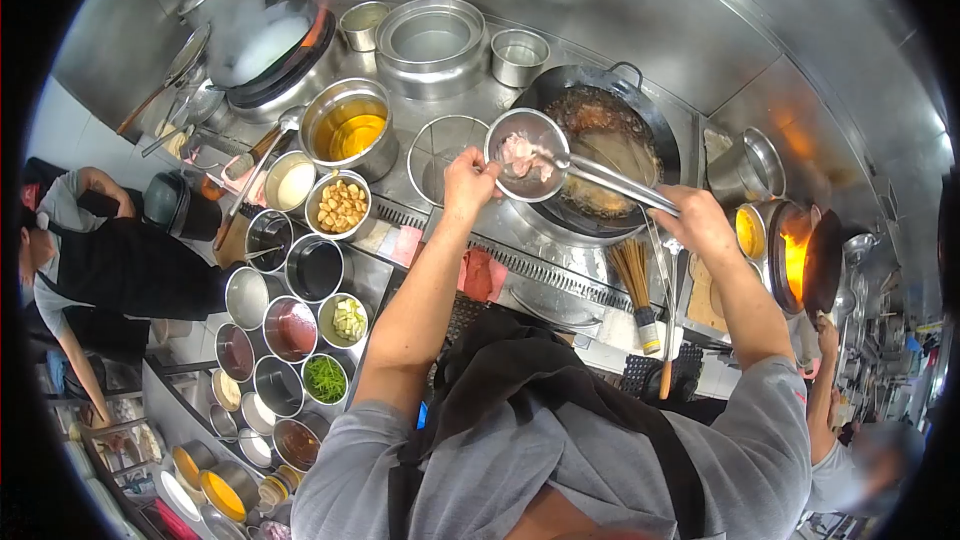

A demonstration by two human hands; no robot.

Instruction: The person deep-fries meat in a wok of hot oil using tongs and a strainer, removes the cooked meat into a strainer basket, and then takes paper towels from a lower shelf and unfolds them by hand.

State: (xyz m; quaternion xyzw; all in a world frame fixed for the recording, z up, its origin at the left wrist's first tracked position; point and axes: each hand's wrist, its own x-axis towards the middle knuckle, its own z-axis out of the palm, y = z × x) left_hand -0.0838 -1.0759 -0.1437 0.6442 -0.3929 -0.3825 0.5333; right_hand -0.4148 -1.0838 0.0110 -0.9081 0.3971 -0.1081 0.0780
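Head view: left hand, fingers pinched on bowl rim; meat inside. Right hand wrapped round metal utensil. Steady your bowl; work gently, clear of wok.

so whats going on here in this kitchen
Someone's left hand grips the rim of a small metal bowl with pale pieces of meat in it, while the right hand holds a long metal utensil that reaches the bowl. The bowl is over the near-left edge of a big wok with brownish liquid in it. On the right, flames flare beside another wok; at far left, a third wok steams. Other people are working on both sides.
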